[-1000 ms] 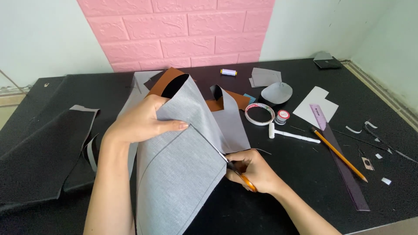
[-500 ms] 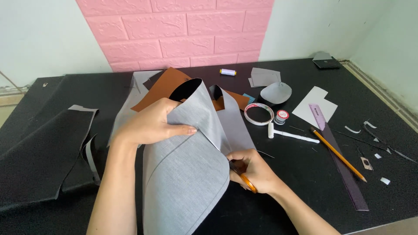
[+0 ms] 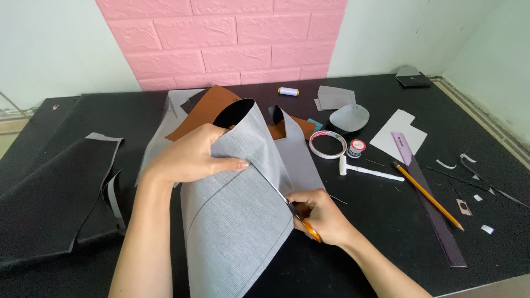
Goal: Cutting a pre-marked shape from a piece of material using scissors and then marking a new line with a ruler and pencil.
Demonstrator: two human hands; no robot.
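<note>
My left hand (image 3: 190, 157) grips the upper fold of a large grey sheet of fabric-backed material (image 3: 237, 221), lifting it off the black table (image 3: 386, 232). My right hand (image 3: 320, 215) is closed around orange-handled scissors (image 3: 301, 218), whose blades run up along the sheet's right edge toward my left fingers. A brown leather-like piece (image 3: 207, 107) lies behind the raised sheet, partly hidden by it. The sheet's black underside shows at the top curl.
A tape ring (image 3: 327, 144), a small round tin (image 3: 357, 148), a white pen-like tool (image 3: 370, 172), a pencil (image 3: 428, 194), a dark ruler (image 3: 439, 218) and a purple ruler (image 3: 402, 148) lie to the right. Black sheets (image 3: 49, 193) are on the left; a thread spool (image 3: 288, 91) sits at the back.
The grey sheet has been lifted and curled higher by my left hand, and the scissors have advanced up along its edge. My right hand stays in about the same place.
</note>
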